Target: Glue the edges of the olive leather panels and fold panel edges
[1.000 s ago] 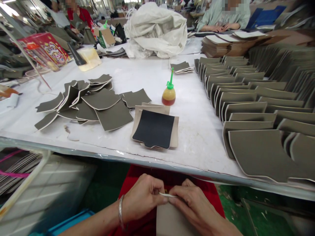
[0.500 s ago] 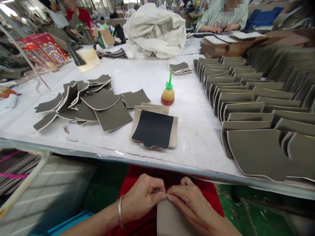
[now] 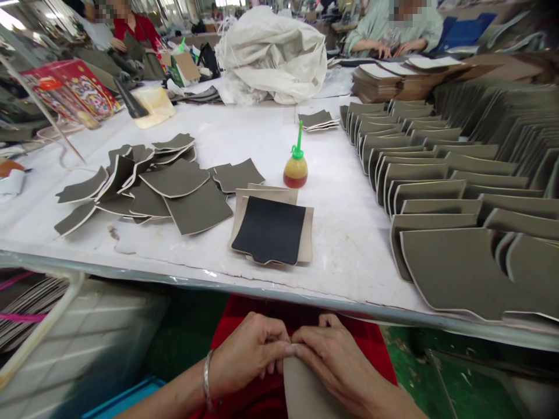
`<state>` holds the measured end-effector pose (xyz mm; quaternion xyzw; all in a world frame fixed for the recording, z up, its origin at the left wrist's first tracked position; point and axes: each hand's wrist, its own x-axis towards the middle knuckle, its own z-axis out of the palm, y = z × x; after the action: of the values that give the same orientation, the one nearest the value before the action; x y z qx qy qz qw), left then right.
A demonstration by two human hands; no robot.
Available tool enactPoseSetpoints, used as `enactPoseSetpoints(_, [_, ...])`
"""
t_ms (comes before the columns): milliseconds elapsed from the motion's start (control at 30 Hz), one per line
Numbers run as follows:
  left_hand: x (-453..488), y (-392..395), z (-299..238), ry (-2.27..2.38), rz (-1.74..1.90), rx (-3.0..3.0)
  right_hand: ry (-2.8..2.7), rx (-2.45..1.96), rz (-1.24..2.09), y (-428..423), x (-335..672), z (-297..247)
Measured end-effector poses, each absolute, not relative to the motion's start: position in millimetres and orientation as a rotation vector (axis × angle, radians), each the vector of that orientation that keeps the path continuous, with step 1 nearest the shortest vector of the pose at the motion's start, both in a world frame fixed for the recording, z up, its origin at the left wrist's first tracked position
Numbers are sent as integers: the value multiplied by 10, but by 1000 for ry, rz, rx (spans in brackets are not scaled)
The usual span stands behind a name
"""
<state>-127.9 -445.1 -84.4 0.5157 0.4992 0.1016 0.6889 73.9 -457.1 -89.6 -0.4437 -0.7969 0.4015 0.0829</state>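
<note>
My left hand point(image 3: 257, 349) and my right hand point(image 3: 329, 352) meet over my lap, below the table's front edge. Both pinch the upper edge of a beige leather piece point(image 3: 308, 393); its lower part runs out of the picture. Fingertips cover the spot being pinched. On the table in front of me lies a black leather piece point(image 3: 271, 230) on top of beige pieces point(image 3: 308, 235). Behind these stands a squeeze bottle point(image 3: 296, 171) with amber liquid and a green spout.
Loose grey-olive pieces point(image 3: 174, 180) lie heaped at left. Rows of upright folded pieces point(image 3: 441, 203) fill the right side. A large white bundle point(image 3: 275, 58) sits at the back. A co-worker's hands point(image 3: 395, 48) are at far right. A white crate point(image 3: 82, 331) stands lower left.
Both hands keep their pinch on the beige leather piece. The left fingers have shifted slightly, and more fingertips show beneath. The whole view has drifted a little.
</note>
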Motion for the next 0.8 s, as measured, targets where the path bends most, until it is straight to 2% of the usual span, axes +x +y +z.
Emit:
enactPoseSetpoints(233, [-1273, -4472, -743, 1082, 242, 1361, -2457, -1188, 1211, -4570, 826, -868])
enactPoseSetpoints(433, [-1346, -4509, -697, 1117, 199, 1444, -2366, -1356, 1307, -4651, 1291, -884])
enactPoseSetpoints(800, [-1172, -4283, -509, 1065, 34, 1674, -2492, -1249, 919, -4630, 1345, -902])
